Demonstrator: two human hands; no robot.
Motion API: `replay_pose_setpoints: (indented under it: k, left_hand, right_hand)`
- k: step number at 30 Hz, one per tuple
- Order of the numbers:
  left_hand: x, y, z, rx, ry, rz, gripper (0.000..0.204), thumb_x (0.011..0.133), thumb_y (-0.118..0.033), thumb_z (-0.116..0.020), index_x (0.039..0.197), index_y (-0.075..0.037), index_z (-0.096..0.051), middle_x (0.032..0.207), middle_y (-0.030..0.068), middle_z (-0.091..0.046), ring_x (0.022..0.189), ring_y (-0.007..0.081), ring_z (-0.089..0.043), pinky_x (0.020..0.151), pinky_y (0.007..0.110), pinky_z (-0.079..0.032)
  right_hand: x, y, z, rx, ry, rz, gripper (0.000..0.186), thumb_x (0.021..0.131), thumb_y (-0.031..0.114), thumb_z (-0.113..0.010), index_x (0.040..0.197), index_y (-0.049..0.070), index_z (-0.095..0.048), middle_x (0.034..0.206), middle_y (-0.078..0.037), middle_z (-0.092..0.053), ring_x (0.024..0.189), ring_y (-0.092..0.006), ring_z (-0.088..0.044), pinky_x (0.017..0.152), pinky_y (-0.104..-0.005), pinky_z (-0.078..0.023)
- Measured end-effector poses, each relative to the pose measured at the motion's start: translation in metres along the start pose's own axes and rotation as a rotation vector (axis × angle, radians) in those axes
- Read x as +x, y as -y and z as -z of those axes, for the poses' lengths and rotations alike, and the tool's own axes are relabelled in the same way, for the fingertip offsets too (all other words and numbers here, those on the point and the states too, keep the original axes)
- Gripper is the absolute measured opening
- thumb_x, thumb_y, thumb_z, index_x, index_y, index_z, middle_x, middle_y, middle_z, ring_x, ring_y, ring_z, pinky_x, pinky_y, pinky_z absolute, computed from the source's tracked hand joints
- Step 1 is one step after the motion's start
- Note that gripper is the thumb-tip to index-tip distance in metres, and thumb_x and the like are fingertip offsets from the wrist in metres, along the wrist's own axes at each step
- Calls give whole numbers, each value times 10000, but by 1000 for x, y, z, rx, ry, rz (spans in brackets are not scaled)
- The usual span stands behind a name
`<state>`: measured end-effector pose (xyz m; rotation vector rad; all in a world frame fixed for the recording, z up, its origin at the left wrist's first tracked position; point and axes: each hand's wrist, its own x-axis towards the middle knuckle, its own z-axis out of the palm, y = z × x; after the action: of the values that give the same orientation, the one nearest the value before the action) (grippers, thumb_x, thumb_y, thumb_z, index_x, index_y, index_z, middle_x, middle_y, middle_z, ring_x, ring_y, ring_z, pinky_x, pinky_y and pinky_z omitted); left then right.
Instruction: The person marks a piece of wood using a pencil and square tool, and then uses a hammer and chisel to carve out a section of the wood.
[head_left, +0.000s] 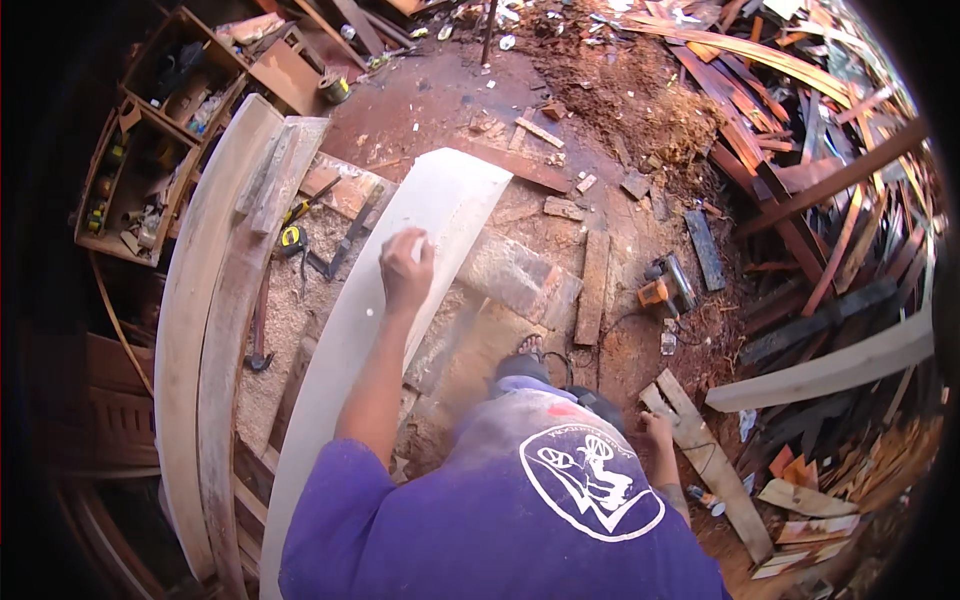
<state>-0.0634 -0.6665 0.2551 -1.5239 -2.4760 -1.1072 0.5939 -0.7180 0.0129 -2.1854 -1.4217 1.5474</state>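
A long, wide, pale board [340,330] runs from the lower left up to the middle of the view. My left hand [407,266] is over the board's upper part, its fingers curled closed; a small whitish bit shows at the fingertips, too unclear to name. Down at my right side hangs my right hand [656,430], fingers loosely apart with nothing seen in them, nearest to a grey-brown plank [715,470]. Left of the pale board lie a yellow and black tape measure [292,238], a dark L-shaped tool [345,245] and a hammer [260,360] among wood shavings.
Long curved planks [195,330] stand at the left, beside wooden shelves [150,190] holding tools. An orange power tool [658,290] sits on the littered floor to the right, near loose wood blocks [593,285]. Heaped scrap wood [830,190] fills the right side, with a pale beam [830,370] sticking out.
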Motion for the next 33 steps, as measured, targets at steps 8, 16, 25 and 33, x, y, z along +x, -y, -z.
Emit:
replay_pose_setpoints:
  k: [8, 16, 25, 33]
  left_hand:
    - [82, 65, -51, 538, -127, 485, 431, 938, -372, -616, 1233, -60, -646, 1191, 174, -671, 1192, 363, -585, 1029, 504, -421]
    - [99, 59, -54, 434, -127, 642, 432, 946, -430, -608, 1125, -40, -658, 1155, 195, -681, 1131, 393, -604, 979, 498, -449]
    - [96, 61, -59, 495, -163, 790, 463, 928, -486, -622, 1084, -55, -692, 1110, 201, -696, 1080, 393, -624, 977, 495, -452]
    - [99, 55, -61, 540, -249, 695, 343, 892, -412, -682, 1026, -96, -700, 1066, 138, -709, 1052, 345, -633, 987, 472, -415]
  right_hand:
    - [94, 235, 73, 184, 176, -203, 179, 919, 177, -603, 954, 5, -639, 806, -79, -652, 685, -204, -667, 591, -328, -551]
    - [293, 362, 103, -441, 500, 84, 236, 948, 221, -610, 966, -8, -665, 806, -97, -668, 690, -204, -667, 589, -368, -561]
    - [428, 552, 160, -243, 421, 259, 194, 917, 286, -598, 843, 107, -616, 775, -10, -608, 679, -146, -614, 577, -326, -540]
    - [426, 549, 132, -457, 537, 72, 206, 914, 272, -617, 845, 79, -639, 719, -17, -594, 612, -157, -604, 541, -323, -531]
